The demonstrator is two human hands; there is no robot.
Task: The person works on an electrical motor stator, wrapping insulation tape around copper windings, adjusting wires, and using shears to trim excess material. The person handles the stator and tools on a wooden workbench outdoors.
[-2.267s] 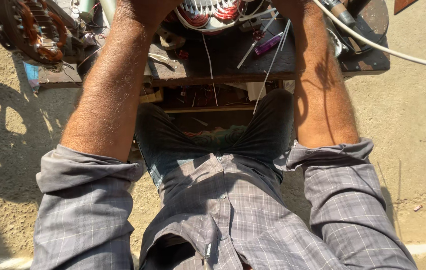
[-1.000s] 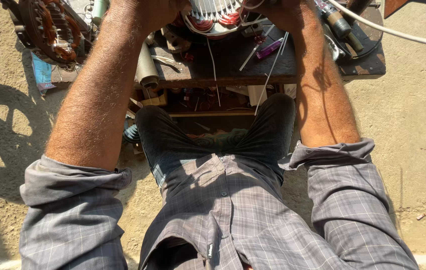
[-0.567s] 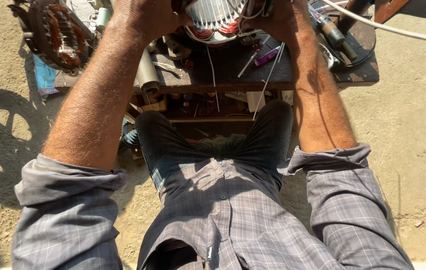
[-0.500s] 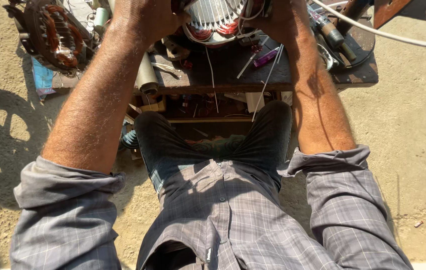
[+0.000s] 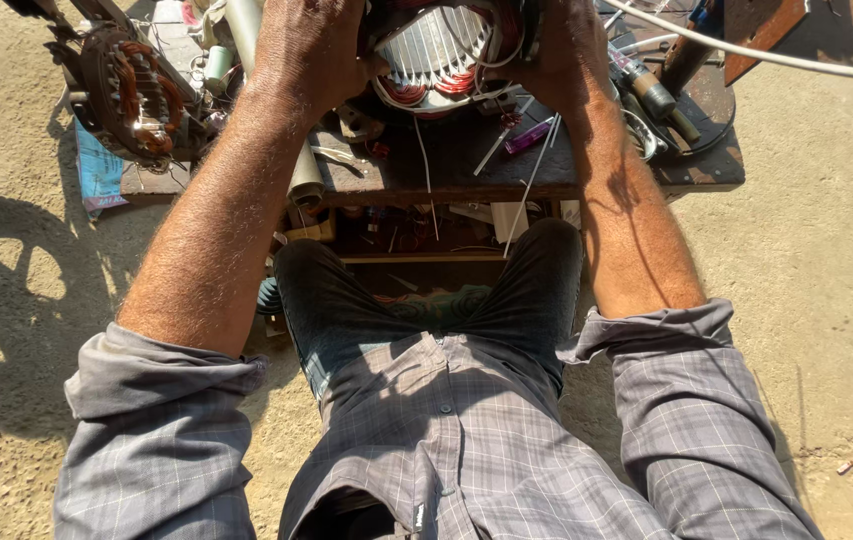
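We look down on sandy ground [image 5: 826, 300] and a low dark wooden bench [image 5: 466, 160] set in front of our knees. At its far edge, cut off by the top of the view, sits a motor stator [image 5: 436, 50] with silvery laminations and red-brown copper windings, and it lies directly between our two hands. Our left hand [image 5: 311, 50] wraps its left side, fingers curled over the rim; our right hand [image 5: 561, 45] clasps its right side the same way, so both are pressed against it. We count two stators: this one and a second, rusty-looking stator [image 5: 136, 90] lying well apart at the bench's left end. One pale tube [image 5: 281, 110] runs down under the left forearm, one purple-handled screwdriver [image 5: 529, 135] lies just beside the right wrist, and one white cable [image 5: 776, 55] crosses the upper right. Compared with two seconds ago, more of the held stator shows, and both hands have stayed on it.
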